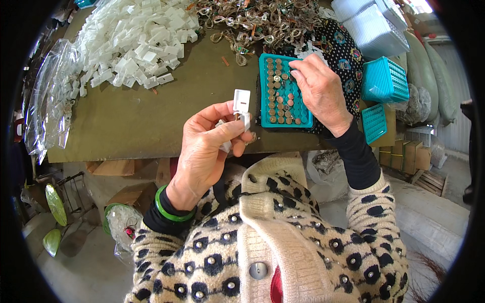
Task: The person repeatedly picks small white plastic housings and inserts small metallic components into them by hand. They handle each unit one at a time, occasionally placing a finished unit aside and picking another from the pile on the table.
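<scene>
My left hand (204,139) grips a small white plastic case (242,101) between thumb and fingers, its flap standing up. More white plastic shows between the lower fingers. Over the right edge of a teal tray (286,124) hangs my right hand (323,88), thumb and fingertips pressed together. Whatever those fingertips may pinch is hidden or too small to name. Rows of small round brownish discs (280,113) sit in the tray's pockets, mostly on its left side and along the bottom.
A heap of white plastic cases (136,40) covers the table's far left. Beyond the tray lies a tangle of thin wires (252,20). Stacked teal trays (385,80) stand to the right, below white trays (374,30). Clear plastic bags (53,96) hang at the left edge.
</scene>
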`<state>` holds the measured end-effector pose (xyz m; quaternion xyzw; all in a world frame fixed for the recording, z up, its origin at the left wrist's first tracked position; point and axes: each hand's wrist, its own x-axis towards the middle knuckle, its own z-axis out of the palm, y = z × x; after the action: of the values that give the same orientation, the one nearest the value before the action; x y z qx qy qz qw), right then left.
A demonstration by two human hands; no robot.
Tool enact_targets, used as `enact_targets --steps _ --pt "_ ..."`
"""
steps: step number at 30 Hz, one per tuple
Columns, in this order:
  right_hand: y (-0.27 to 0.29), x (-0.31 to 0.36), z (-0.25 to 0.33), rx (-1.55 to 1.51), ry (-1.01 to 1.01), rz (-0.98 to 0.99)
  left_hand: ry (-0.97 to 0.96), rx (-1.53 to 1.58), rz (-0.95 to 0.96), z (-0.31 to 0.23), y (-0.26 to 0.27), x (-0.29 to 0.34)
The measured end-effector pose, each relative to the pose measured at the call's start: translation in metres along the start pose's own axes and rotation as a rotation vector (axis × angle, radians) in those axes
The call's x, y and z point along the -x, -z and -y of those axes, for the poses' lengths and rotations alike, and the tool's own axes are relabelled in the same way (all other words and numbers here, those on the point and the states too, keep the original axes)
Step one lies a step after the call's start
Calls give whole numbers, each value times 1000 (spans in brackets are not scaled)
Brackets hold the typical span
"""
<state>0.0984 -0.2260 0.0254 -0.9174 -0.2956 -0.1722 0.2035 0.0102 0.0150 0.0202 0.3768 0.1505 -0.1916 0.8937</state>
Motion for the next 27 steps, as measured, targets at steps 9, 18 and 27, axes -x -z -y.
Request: enact_targets --steps 9,18,27 --pt "0 -1 -3 -62 -65 55 -52 -9 44 -4 0 -2" --pt "4 -5 -5 -33 -69 155 -108 -57 6 -1 -6 -1" --pt "3 -3 -7 -90 -63 105 -115 -103 -39 2 -4 -3"
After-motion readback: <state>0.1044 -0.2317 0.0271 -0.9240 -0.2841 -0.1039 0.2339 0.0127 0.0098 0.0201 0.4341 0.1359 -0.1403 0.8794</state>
